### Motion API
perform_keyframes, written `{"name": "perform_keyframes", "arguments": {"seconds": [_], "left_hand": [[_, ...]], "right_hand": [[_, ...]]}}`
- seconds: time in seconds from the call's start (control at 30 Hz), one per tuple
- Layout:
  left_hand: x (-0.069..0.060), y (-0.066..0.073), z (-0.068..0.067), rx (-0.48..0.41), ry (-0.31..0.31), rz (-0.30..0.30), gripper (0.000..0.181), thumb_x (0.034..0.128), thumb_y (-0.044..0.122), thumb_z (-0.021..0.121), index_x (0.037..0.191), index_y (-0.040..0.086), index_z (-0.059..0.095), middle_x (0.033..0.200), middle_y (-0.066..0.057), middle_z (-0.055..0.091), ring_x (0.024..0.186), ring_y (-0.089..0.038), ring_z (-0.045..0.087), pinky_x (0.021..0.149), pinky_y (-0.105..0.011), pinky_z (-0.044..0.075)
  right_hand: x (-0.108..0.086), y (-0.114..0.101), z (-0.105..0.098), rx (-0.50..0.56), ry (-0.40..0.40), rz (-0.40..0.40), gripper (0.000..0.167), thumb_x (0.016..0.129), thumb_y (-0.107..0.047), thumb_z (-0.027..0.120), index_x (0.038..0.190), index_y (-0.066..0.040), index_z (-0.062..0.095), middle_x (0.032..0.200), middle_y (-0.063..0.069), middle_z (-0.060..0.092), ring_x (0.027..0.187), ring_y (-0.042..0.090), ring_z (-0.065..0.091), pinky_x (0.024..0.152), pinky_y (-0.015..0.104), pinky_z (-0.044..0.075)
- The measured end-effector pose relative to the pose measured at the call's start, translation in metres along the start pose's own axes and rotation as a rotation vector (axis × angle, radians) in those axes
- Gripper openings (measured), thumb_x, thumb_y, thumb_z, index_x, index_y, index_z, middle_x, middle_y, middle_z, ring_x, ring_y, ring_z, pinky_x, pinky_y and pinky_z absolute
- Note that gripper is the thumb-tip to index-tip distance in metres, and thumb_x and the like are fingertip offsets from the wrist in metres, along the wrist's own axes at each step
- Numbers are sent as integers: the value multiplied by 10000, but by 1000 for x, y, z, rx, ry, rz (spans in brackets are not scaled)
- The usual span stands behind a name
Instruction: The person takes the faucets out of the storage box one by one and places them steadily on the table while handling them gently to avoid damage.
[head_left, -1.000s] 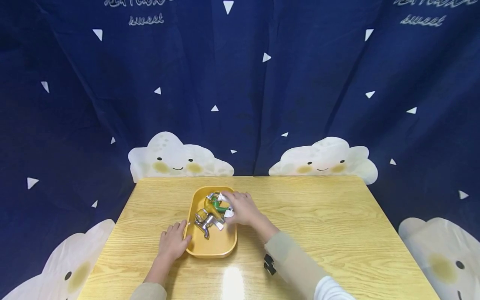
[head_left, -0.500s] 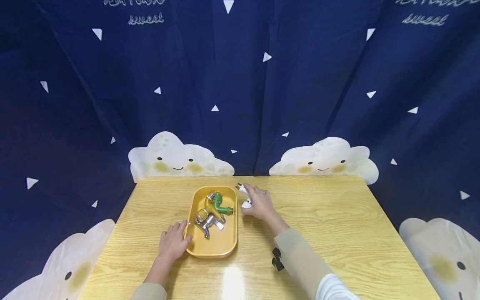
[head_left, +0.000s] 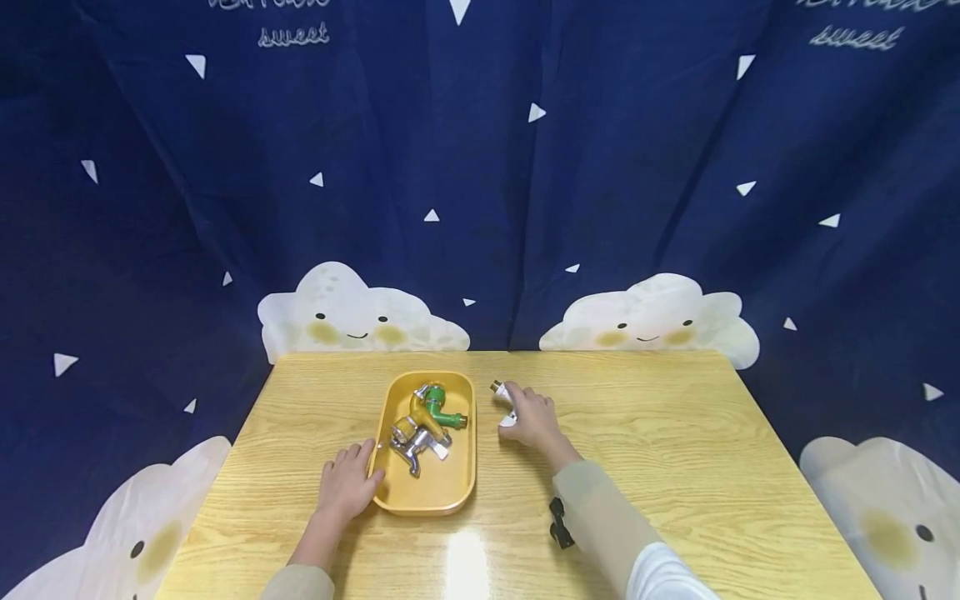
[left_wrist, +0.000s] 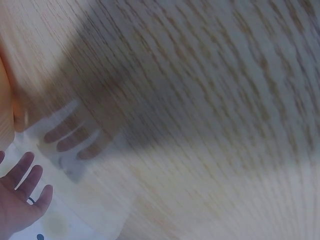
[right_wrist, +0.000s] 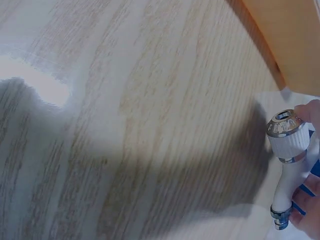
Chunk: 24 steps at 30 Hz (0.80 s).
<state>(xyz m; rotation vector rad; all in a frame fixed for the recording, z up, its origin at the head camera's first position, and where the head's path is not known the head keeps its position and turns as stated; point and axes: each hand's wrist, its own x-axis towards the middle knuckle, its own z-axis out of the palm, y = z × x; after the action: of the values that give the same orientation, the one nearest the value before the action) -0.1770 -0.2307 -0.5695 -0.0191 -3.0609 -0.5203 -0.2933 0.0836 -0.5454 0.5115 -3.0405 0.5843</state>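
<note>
In the head view a yellow tray [head_left: 423, 498] holds a green faucet [head_left: 444, 417], a yellow faucet [head_left: 422, 417] and a silver faucet [head_left: 417, 451]. At the tray's left edge rests my left hand [head_left: 347, 483], fingers relaxed and thumb over the rim; the left wrist view shows its fingers [left_wrist: 31, 180] spread. My right hand [head_left: 534, 423] grips a white faucet [head_left: 507, 418] right of the tray. The right wrist view shows that white faucet [right_wrist: 292, 175] between thumb and fingers, its silver cap facing the camera; part of it is hidden by the hand.
The wooden table [head_left: 675, 442] extends around the tray. A small black object [head_left: 559, 523] shows beside the right sleeve. Behind the table hangs a dark blue curtain [head_left: 480, 167] with white clouds and triangles.
My right hand has lifted the white faucet out of the tray and carried it right, onto the table's side of the rim. My left hand has stayed at the tray's edge.
</note>
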Motion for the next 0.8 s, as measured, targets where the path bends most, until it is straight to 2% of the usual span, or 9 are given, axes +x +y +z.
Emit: {"name": "perform_keyframes", "arguments": {"seconds": [0.13,0.27,0.43,0.53,0.8], "left_hand": [[0,0,0,-6,-5,-2,556,857,311,525,1334,44,420,1232,-222,491,1135,-410,435,908,-611,321],[-1,0,1,-10,-9,-8,560,864,318,521,1341,45,415,1237,-221,490,1141,-411,433,914,-614,315],[-1,0,1,-9,-13,-12,562,870,325,520,1348,53,407,1245,-211,488,1150,-402,432,918,-613,314],[-1,1,1,-8,-12,-10,553,869,322,521,1341,56,410,1237,-209,491,1141,-400,437,911,-612,320],[-1,2,0,-12,-10,-12,550,870,326,519,1343,67,409,1233,-204,496,1136,-399,440,907,-608,324]], "right_hand": [[-1,3,3,23,-24,46,819,620,-302,738,1341,-106,403,987,131,566,864,300,538,864,501,379],[0,5,6,43,-32,72,816,628,-311,717,1343,-87,392,1006,169,561,860,324,534,829,503,385],[0,6,8,50,-55,120,814,654,-332,698,1365,-103,373,1108,205,551,950,370,537,853,518,382],[1,6,9,61,-96,155,791,691,-321,680,1382,-106,359,1180,222,525,1034,397,513,897,540,362],[2,7,12,28,-137,155,751,758,-367,646,1393,-100,347,1198,232,515,1057,417,502,874,572,372]]}}
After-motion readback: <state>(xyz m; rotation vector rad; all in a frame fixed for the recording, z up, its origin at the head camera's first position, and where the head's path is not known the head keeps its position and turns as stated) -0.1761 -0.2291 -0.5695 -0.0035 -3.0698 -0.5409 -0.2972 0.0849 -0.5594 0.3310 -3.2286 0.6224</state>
